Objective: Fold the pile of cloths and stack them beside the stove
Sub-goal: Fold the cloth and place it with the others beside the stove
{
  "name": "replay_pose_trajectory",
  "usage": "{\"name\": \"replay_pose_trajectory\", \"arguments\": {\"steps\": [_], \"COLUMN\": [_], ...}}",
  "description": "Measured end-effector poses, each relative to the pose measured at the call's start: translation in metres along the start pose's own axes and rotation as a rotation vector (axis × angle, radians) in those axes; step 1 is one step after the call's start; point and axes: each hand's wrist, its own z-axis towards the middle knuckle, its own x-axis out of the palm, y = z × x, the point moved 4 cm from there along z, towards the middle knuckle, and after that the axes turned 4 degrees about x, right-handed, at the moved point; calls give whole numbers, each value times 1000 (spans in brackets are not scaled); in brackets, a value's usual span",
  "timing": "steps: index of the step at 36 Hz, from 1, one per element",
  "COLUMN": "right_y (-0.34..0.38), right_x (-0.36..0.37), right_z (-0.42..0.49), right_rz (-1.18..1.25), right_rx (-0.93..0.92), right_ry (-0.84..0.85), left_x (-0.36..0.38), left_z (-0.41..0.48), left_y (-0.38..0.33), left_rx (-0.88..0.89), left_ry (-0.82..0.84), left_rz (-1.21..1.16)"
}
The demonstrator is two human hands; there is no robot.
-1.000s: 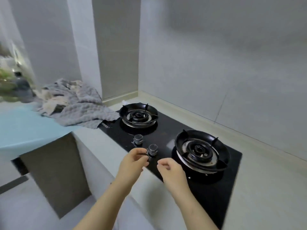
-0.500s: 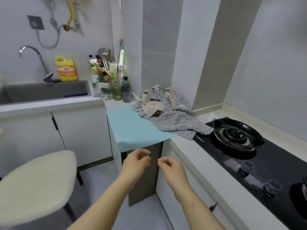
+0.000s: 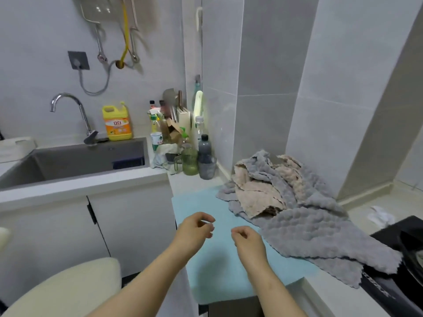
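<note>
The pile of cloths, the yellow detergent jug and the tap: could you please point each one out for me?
pile of cloths (image 3: 304, 227), head view, on the bumpy middle of the big grey cloth.
yellow detergent jug (image 3: 117, 125), head view, on its orange label.
tap (image 3: 90, 137), head view, on its base behind the sink.

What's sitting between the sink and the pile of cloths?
A cluster of bottles and a green glass jug stand on the counter between the sink and the pile of cloths, in the head view.

Sink (image 3: 75, 179) w/ faucet (image 3: 83, 117) at left, yellow detergent jug (image 3: 117, 124) behind, bottles (image 3: 204, 152) in corner, stool (image 3: 61, 291) below.
</note>
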Motion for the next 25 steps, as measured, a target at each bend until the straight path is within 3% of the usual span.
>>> {"name": "replay_pose_trajectory", "arguments": {"steps": [9,14,19,23,25], "right_y": [25,17,2,-7,-15], "right_x": [8,11,25,43,51], "right_z": [104,146,177,184,183], "right_rz": [-59,-398,-570,-586,-597], "right_rx": [-8,-129,-128,-92,-42], "right_ry": [-199,-550,-884,-1041,-1096], "left_x": [-1,14,39,46,47], "left_z": [133,206,268,302,313], "left_y": [4,12,17,29,40], "left_rx": [65,191,412,654,680], "left_ry": [22,127,304,342,351], "left_rz": [42,150,278,357,387]}}
